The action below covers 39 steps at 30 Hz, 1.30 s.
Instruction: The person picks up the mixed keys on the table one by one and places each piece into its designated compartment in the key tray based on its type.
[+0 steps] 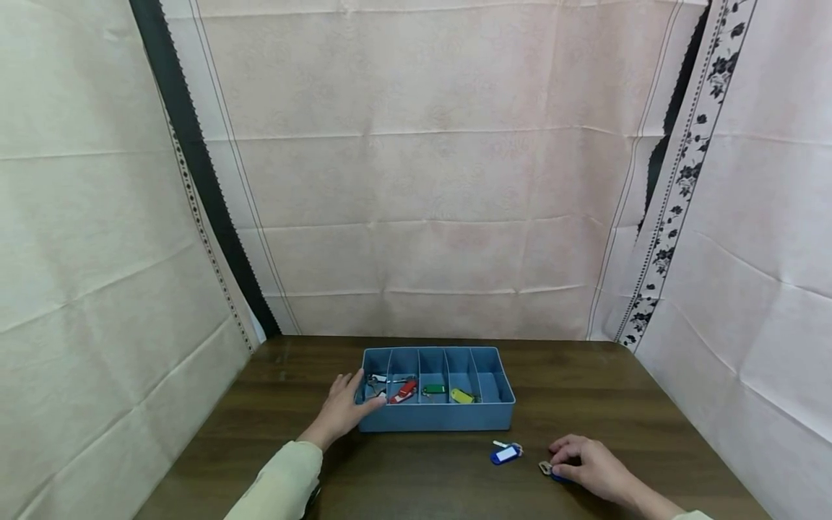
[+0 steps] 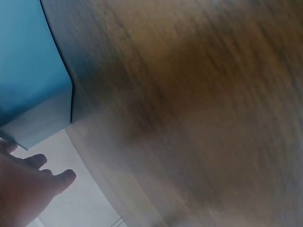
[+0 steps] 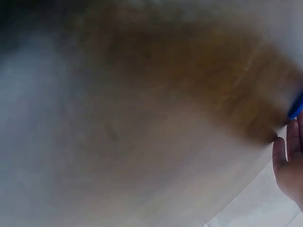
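At the front left corner of a blue divided box (image 1: 437,417), my left hand (image 1: 346,406) rests with its thumb over the front rim and its other fingers spread along the left side. In the left wrist view, several fingers of the left hand (image 2: 35,175) show beside the box wall (image 2: 33,61). Over the table at right, my right hand (image 1: 591,468) pinches a blue key tag (image 1: 560,478) with a metal ring or key (image 1: 544,468) sticking out. Left of it lies another blue key tag (image 1: 505,453) with a white label and a key.
Inside the box are a red key tag (image 1: 404,391), a green key tag (image 1: 434,389), a yellow key tag (image 1: 462,396) and some keys with white tags (image 1: 378,378) at left. The brown wooden table (image 1: 416,477) ends at pale cloth hangings (image 1: 416,217) on three sides.
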Each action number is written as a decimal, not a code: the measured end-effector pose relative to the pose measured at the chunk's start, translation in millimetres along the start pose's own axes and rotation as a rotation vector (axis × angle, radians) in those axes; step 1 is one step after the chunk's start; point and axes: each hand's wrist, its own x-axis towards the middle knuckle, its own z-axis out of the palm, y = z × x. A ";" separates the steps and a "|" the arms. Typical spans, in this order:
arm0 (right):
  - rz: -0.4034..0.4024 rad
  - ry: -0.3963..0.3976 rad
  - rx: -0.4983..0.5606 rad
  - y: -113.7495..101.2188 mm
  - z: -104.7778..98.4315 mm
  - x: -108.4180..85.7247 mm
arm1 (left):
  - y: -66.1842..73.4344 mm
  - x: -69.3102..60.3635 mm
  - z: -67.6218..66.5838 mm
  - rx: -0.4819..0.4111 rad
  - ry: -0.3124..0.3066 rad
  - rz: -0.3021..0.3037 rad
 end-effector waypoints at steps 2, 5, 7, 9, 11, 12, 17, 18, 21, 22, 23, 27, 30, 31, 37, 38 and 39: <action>-0.004 0.003 -0.010 0.8 0.9 0.1 | -0.1 -0.2 0.1 -0.001 0.001 0.000; -0.018 0.009 -0.030 1.6 2.0 0.2 | -0.3 -0.5 0.5 -0.003 0.003 0.000; -0.021 0.008 -0.038 1.8 2.4 0.4 | -0.5 -0.7 0.7 -0.003 0.004 -0.002; -0.018 0.004 -0.041 1.4 2.5 1.0 | -1.0 -0.6 1.1 -0.005 0.006 -0.003; -0.007 -0.002 -0.037 0.6 2.5 1.9 | -1.3 -0.6 1.4 -0.012 0.006 -0.005; -0.001 -0.003 -0.037 0.0 2.4 2.4 | -1.4 -0.5 1.5 -0.014 0.006 -0.007; 0.025 0.007 -0.025 -4.5 1.6 4.8 | -1.6 0.1 2.1 -0.027 0.007 -0.014; 0.035 0.010 -0.019 -5.6 1.2 5.5 | -1.5 0.2 2.1 -0.028 0.007 -0.015; 0.084 0.018 0.008 -8.5 -0.1 7.8 | -1.5 0.5 2.4 -0.032 0.006 -0.016; 0.105 0.024 0.017 -9.4 -0.6 8.7 | -1.6 0.7 2.6 -0.031 0.005 -0.016; 0.129 0.034 0.026 -10.3 -1.1 9.6 | -1.7 0.9 2.8 -0.034 0.004 -0.015; 0.221 0.090 0.060 -14.1 -4.1 14.4 | -2.0 1.6 4.0 -0.039 0.002 -0.012; 0.264 0.163 0.084 -18.4 -6.9 20.0 | -1.8 1.6 3.9 -0.044 0.000 -0.016; 0.275 0.192 0.086 -19.8 -7.7 22.1 | -1.7 1.6 3.8 -0.045 0.001 -0.018; 0.307 0.315 0.103 -27.1 -12.8 34.9 | -1.5 1.2 3.3 -0.070 -0.003 -0.044; 0.307 0.328 0.109 -28.3 -14.0 37.1 | -1.5 1.4 3.2 -0.072 -0.004 -0.045; 0.302 0.343 0.105 -29.6 -15.2 39.3 | -1.6 1.6 3.3 -0.074 -0.005 -0.048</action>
